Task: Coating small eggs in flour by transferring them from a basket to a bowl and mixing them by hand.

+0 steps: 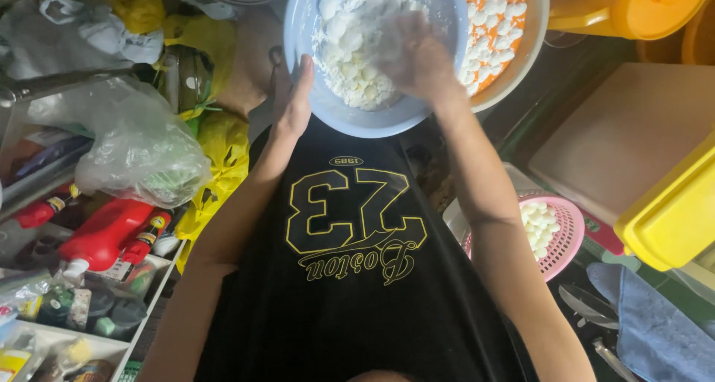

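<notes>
**Hands in the blue bowl**

At the top middle of the frame the person steadies a blue bowl (357,114) against their lap. The left hand (293,103) lies flat along the bowl's near-left rim, fingers stretched and together, holding nothing, only pressing the wall, seemingly so the bowl does not slide. The right hand (417,58) is down inside the bowl, fingers curled into a heap of white pieces (350,47) dusted with white powder; it is blurred, so I cannot tell whether it grips a handful or just rests loosely on them.

Just behind the bowl, touching its right side, sits an orange bowl (521,47) holding more white pieces, close enough to reach without shifting. Lower right, near the right forearm, a pink basket (567,233) holds a few more. A yellow box (670,218) juts in at the right edge, with a blue cloth (655,330) below it. At left, a shelf carries red bottles (104,237) and a crumpled clear bag (134,144).
</notes>
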